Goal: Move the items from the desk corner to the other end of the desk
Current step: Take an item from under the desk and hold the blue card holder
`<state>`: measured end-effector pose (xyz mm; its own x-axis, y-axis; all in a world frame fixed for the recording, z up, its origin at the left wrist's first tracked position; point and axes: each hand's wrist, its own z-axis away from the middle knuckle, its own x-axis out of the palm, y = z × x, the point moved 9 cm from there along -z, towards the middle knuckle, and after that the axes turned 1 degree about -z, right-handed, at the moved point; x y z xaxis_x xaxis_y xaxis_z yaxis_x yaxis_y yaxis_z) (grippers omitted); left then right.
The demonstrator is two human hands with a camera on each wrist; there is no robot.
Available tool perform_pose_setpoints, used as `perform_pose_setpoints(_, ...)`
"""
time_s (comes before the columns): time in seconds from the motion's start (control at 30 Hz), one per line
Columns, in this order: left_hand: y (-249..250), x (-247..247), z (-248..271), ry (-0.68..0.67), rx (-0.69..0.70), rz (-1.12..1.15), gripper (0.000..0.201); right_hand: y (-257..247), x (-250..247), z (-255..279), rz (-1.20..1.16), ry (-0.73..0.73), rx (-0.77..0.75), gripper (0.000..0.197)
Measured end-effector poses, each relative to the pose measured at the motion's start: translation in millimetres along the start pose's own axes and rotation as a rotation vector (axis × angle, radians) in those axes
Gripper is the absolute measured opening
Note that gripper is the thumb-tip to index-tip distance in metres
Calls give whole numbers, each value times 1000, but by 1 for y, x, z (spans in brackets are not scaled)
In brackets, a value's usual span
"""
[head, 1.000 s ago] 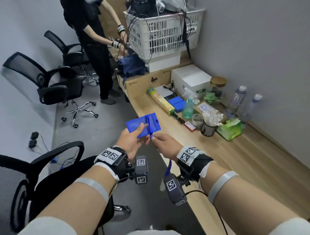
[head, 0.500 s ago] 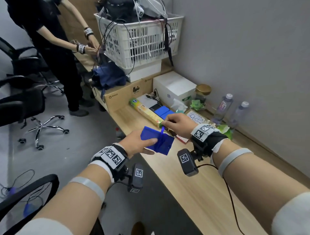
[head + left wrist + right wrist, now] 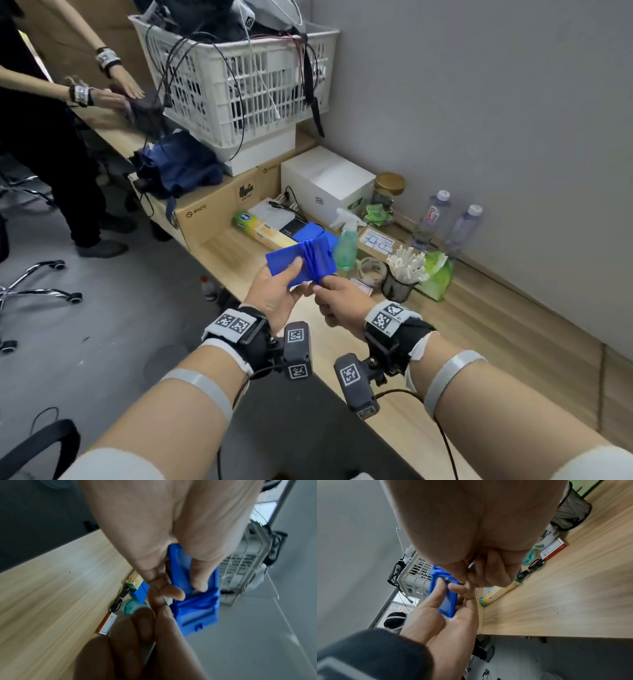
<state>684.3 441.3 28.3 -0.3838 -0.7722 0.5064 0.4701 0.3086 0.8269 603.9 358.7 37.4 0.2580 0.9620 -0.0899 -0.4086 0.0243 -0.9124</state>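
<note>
A blue badge holder [image 3: 284,262] is held in the air over the desk's front edge, with its blue lanyard [image 3: 317,255] wound round its right half in several turns. My left hand [image 3: 291,274] grips the holder, thumb on top and fingers beneath. My right hand [image 3: 322,291] pinches the lanyard's end at the holder's near edge. In the left wrist view my left hand [image 3: 185,588] clamps the badge holder [image 3: 197,608]. The right wrist view shows my right hand [image 3: 467,580] pinching beside the badge holder [image 3: 447,601].
On the desk [image 3: 479,342] behind the hands stand a spray bottle [image 3: 346,246], a mesh cup [image 3: 399,287] of white sticks, a green tissue pack [image 3: 436,274], two water bottles [image 3: 431,216], a white box [image 3: 325,185], a cardboard box [image 3: 219,209] and a white basket [image 3: 239,78]. Another person [image 3: 44,137] stands at the left.
My right hand swung over the holder's far side and back to its near edge, winding the hanging lanyard round it. My left hand kept its grip.
</note>
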Motion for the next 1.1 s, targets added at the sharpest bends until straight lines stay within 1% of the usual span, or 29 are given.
perform_pose_setpoints(0.1, -8, -3, -11, 14, 35, -106, 22, 10, 2, -2, 35, -65, 73, 26)
perform_pose_setpoints(0.23, -14, -8, -28, 63, 81, -260, 27, 11, -14, -11, 19, -45, 95, 30)
perform_pose_setpoints(0.3, -19, -10, -36, 86, 90, -358, 28, 11, -21, -15, 3, -52, 119, 26)
perform_pose_setpoints(0.4, -29, -9, -45, 45, 80, -542, 34, 15, -33, -25, -2, -53, 154, 26)
perform_pose_setpoints(0.5, -36, -3, -51, 31, 133, -808, 22, 36, -44, -38, -126, -26, 262, 27)
perform_pose_setpoints(0.53, -40, 4, -51, -7, 150, -865, 21, 45, -47, -41, -180, -8, 307, 29)
perform_pose_setpoints(0.57, -45, 11, -52, -60, 153, -896, 25, 52, -51, -42, -247, 9, 350, 30)
perform_pose_setpoints(0.63, -61, 24, -55, -151, 111, -909, 35, 63, -58, -49, -397, 8, 400, 29)
perform_pose_setpoints(0.7, -75, 29, -59, -192, 46, -863, 50, 69, -63, -52, -561, -27, 432, 26)
perform_pose_setpoints(0.77, -87, 34, -66, -234, 21, -904, 66, 77, -68, -58, -685, -66, 464, 32)
perform_pose_setpoints(0.8, -93, 38, -70, -286, 12, -964, 66, 84, -73, -62, -683, -51, 473, 32)
perform_pose_setpoints(0.87, -110, 45, -75, -406, -39, -1056, 58, 105, -86, -70, -573, 37, 487, 25)
perform_pose_setpoints(0.9, -121, 42, -78, -430, -116, -1038, 58, 115, -92, -72, -524, 81, 499, 24)
perform_pose_setpoints(0.93, -130, 39, -79, -413, -211, -954, 58, 125, -98, -74, -484, 112, 517, 25)
perform_pose_setpoints(0.97, -140, 32, -83, -349, -305, -841, 53, 132, -103, -74, -447, 124, 534, 26)
perform_pose_setpoints(1.0, -148, 27, -87, -270, -365, -720, 42, 137, -109, -74, -384, 128, 542, 25)
perform_pose_setpoints(1.07, -163, 18, -95, -91, -407, -580, 16, 145, -123, -75, -264, 127, 546, 20)
perform_pose_setpoints(1.1, -170, 15, -97, -18, -416, -566, 10, 149, -131, -77, -209, 136, 542, 20)
